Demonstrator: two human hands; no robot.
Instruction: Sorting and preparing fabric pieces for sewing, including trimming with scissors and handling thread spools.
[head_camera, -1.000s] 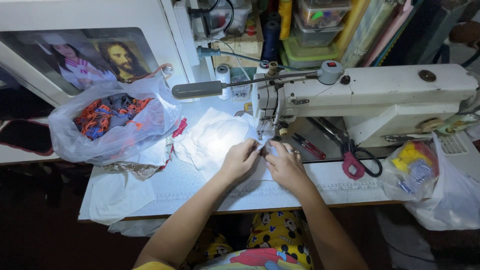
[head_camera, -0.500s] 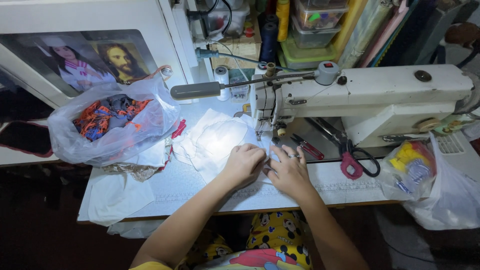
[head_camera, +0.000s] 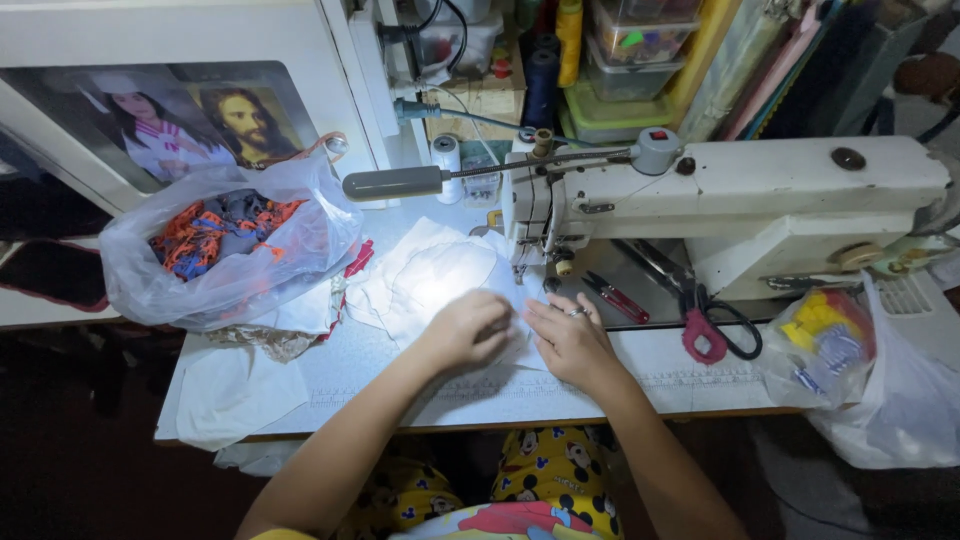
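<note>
Bare table (head_camera: 600, 385) lies open right of the hands. The sewing machine (head_camera: 740, 205) blocks the back, scissors (head_camera: 712, 325) lie just right, and a plastic bag (head_camera: 225, 250) crowds the left.

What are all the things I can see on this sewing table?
sewing machine: one, white, right of middle
lamp: one, grey, lit over the cloth
white cloth: a small pile, under the needle
clear bag of scraps: one, orange and grey inside, left
scissors: one pair, red handles, by the machine
small snips: one, red, in front of the needle
bag of bits: one, clear with yellow inside, right
thread spool: one, white, behind the lamp
table: one, pale
left hand: on the cloth
right hand: on the cloth, wears a ring
</note>
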